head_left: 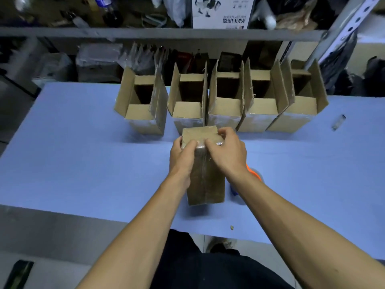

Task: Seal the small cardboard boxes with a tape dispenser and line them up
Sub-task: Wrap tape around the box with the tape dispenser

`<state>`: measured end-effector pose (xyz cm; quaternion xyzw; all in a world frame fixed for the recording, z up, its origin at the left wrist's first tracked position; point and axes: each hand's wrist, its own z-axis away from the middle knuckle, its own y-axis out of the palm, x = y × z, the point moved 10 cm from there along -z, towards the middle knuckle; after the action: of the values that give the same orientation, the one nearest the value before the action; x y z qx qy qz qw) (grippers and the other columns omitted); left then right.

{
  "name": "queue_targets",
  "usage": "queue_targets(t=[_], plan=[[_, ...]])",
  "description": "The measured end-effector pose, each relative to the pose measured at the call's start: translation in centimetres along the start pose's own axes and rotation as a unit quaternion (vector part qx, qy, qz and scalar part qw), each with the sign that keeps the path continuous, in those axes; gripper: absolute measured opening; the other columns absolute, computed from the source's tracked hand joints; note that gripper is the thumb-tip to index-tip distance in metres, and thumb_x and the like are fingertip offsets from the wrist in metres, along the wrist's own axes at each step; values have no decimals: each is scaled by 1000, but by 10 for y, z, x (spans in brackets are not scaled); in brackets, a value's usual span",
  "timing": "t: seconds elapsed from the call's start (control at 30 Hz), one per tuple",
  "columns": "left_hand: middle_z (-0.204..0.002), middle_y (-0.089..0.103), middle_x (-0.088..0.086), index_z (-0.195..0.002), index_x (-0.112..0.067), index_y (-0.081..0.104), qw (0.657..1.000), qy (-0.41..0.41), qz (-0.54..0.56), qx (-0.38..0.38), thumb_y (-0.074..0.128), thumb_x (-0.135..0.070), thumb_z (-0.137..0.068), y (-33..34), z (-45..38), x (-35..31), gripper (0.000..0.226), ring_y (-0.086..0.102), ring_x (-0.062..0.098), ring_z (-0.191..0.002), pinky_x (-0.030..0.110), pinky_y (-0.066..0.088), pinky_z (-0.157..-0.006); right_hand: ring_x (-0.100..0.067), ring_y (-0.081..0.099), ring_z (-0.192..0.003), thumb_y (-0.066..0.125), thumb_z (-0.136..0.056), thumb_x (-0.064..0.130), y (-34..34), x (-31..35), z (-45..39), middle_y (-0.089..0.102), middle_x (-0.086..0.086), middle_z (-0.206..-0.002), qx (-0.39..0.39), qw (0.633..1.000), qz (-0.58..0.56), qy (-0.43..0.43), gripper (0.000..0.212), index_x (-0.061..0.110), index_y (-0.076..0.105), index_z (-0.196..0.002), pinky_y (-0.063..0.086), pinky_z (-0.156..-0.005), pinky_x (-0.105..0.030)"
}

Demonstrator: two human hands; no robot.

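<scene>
Dim overhead light, bluish cast; soft blur throughout; wide-angle bending at edges; shelf (158, 34) murky.

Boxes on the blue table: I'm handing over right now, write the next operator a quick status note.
Left hand and right hand both grip the top of the closed box standing mid-table, fingers curled over clear tape on its top edge.
Five open boxes stand in a row at the far edge, upper flaps up, tape showing on their lower halves.
The tape dispenser lies right of the held box, mostly hidden by the right forearm.
Done: this box's end looks taped.
Left: probably line it up with the row.
</scene>
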<state>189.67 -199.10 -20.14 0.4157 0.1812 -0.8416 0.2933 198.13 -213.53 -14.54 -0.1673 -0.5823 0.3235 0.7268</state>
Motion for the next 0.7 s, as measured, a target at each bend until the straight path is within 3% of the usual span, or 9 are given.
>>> queue_targets(t=[0.13, 0.27, 0.33, 0.4, 0.53, 0.63, 0.7], plan=[[-82, 69, 2, -80, -26, 72, 998, 37, 16, -44, 58, -25, -74, -11, 6, -1, 15, 65, 25, -81, 39, 53, -69, -31, 54, -121, 51, -93, 29, 0, -3, 9, 65, -4, -130, 2, 1000, -4, -31, 41, 23, 62, -132, 41, -97, -36], [-67, 61, 0, -58, -24, 65, 997, 27, 26, -66, 55, -18, -81, -15, 5, -1, 27, 57, 23, -71, 35, 46, -65, -26, 45, -134, 41, -102, 34, 7, -11, 8, 52, 0, -146, 46, 998, -29, -38, 47, 27, 46, -148, 35, -106, -34], [-74, 64, 5, -64, -21, 64, 998, 16, 27, -60, 53, -19, -85, -15, -1, -4, 24, 59, 26, -74, 36, 48, -68, -16, 33, -144, 41, -104, 42, 24, -20, 15, 36, 6, -157, 123, 980, -157, -4, 57, 28, 24, -157, 28, -115, -32], [-87, 68, 13, -80, -18, 67, 997, -19, 42, -55, 53, -23, -88, -22, -8, -1, 17, 64, 28, -79, 38, 53, -70, -12, 34, -144, 55, -97, 47, 34, -34, 22, 32, 6, -158, 148, 963, -223, 15, 76, 31, 12, -158, 30, -118, -37], [-97, 71, 9, -110, -15, 67, 993, -65, 83, -50, 52, -30, -91, -41, -20, 4, 29, 68, 25, -78, 30, 56, -53, -16, 49, -127, 71, -87, 47, 30, -82, 30, 46, 2, -143, 86, 979, -166, 87, 78, 22, 35, -151, 40, -98, -28], [-126, 59, -2, -144, -30, 45, 997, -13, 40, -62, 50, -30, -91, -56, -29, -9, 53, 63, 22, -102, 36, 59, -77, -17, 60, -108, 71, -84, 54, 41, -100, 37, 60, 3, -120, 63, 973, -156, 155, 63, 18, 54, -132, 50, -95, -36], [-127, 58, -9, -142, -30, 51, 991, 88, -44, -88, 50, -22, -97, -73, -30, -36, 46, 59, 12, -105, 23, 52, -80, -17, 62, -100, 73, -83, 49, 49, -98, 35, 61, 5, -103, 35, 964, -194, 176, 50, 20, 57, -120, 52, -95, -43]])
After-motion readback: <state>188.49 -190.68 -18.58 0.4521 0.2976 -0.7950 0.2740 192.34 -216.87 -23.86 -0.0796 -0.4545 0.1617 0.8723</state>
